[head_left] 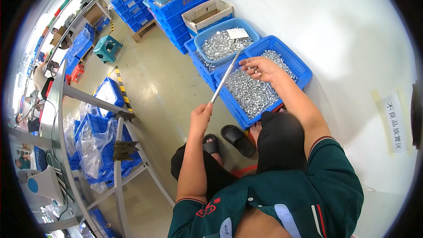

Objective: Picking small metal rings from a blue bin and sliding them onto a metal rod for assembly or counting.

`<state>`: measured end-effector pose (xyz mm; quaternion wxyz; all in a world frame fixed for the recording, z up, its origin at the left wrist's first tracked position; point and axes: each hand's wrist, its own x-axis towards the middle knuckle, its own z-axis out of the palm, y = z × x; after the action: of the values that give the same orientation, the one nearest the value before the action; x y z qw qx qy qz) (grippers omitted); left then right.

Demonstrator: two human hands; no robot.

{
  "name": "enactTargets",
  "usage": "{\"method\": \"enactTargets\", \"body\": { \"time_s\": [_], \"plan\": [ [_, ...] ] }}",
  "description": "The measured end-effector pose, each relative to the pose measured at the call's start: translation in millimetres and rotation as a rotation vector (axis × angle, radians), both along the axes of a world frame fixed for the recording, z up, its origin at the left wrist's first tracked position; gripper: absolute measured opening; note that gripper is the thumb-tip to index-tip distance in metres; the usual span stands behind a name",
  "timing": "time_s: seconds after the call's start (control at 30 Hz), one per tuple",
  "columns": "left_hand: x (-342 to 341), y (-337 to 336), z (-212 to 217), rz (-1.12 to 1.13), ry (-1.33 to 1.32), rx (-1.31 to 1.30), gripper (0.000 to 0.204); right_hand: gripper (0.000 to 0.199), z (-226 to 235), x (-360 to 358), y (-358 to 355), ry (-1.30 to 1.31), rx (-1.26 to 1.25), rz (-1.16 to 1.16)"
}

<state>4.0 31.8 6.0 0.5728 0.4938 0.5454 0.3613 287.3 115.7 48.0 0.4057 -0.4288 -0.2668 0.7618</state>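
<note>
My left hand [201, 117] is closed around the lower end of a thin, straight metal rod [225, 77], which slants up and to the right. Beside the rod's upper part is my right hand [261, 68], fingers curled in above the bin; what they hold is too small to make out. Beneath that hand, a blue plastic bin [303, 67] is filled with small shiny metal parts [251, 94]. A light-blue basket [199, 39] just beyond holds similar metal pieces [220, 46], with a white paper slip [238, 33] on top.
Stacked blue crates [176, 20] and an open carton [207, 15] line the white wall. To the left stand a metal-framed table [94, 101], plastic-wrapped crates [99, 145] and a teal stool [108, 48]. A black slipper [238, 141] lies by my feet. People sit far left.
</note>
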Motion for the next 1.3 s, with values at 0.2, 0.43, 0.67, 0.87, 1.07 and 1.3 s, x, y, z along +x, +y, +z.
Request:
{"method": "enactTargets", "body": {
  "time_s": [0.2, 0.43, 0.67, 0.87, 1.07, 1.3],
  "plan": [
    [-3.6, -2.2, 1.5, -0.015, -0.002, 0.021, 0.034, 0.016, -5.0, 7.8, 2.7, 0.132, 0.012, -0.112],
    [-6.4, -3.8, -0.6, -0.066, 0.048, 0.06, 0.034, 0.021, 2.2, 1.2, 1.0, 0.276, -0.026, -0.269],
    [-4.5, -4.0, -3.3, -0.084, 0.042, 0.067, 0.034, 0.022, -0.5, -1.9, 3.1, 0.332, 0.057, -0.216],
    [-4.9, -3.8, -1.6, -0.079, 0.066, 0.06, 0.034, 0.021, 10.7, 6.4, -0.5, 0.05, 0.231, -0.133],
    [-4.4, -3.4, 0.0, -0.086, 0.092, 0.045, 0.037, 0.022, 15.0, -12.9, -7.0, -0.331, 0.264, 0.039],
    [0.0, -2.5, 5.7, -0.009, 0.04, 0.0, 0.036, 0.019, -4.0, -3.5, -1.9, 0.052, -0.068, 0.01]
  ]
}}
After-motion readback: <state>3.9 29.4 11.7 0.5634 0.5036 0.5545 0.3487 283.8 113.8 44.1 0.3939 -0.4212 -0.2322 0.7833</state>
